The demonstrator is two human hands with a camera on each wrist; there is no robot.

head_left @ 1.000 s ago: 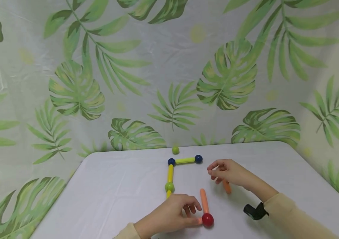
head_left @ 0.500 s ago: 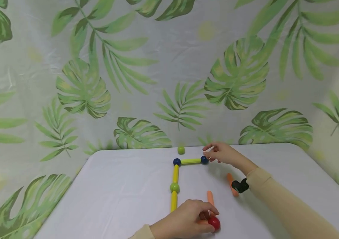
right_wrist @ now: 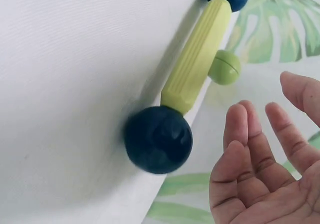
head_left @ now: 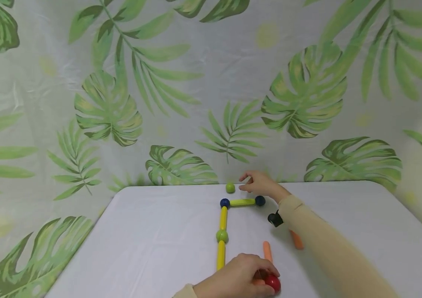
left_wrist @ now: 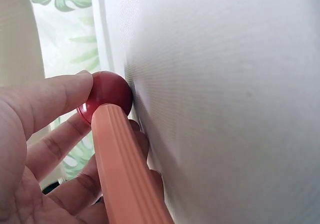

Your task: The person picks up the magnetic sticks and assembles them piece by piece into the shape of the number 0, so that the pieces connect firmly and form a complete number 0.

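While the person is leaning over a white counter (head_left: 151, 231), the left hand (head_left: 238, 279), at the bottom centre of the head view, is pinching a red ball (head_left: 272, 283) that is joined to the near end of an orange stick (head_left: 267, 251); the left wrist view is showing a finger curled against that ball with the stick running across the fingers. The right hand (head_left: 258, 183), reaching to the far edge of the counter just above centre, is hovering with fingers relaxed and spread, holding nothing, just beside a loose light green ball (head_left: 230, 188). Between the hands a chain is lying flat: a lime stick (head_left: 242, 202) bridging two dark blue balls (head_left: 225, 203), then yellow sticks (head_left: 223, 218) running toward the viewer through a green ball (head_left: 221, 236). A second orange stick (head_left: 297, 240) is resting partly hidden under the right sleeve. In my judgement, the loose ball could be nudged and roll off the far edge, since it is sitting right beside that edge, and the sleeve passing low could knock the chain or the stick beneath it. Draped behind and to both sides, a pale sheet printed with large green tropical leaves (head_left: 304, 95) is filling the upper frame.
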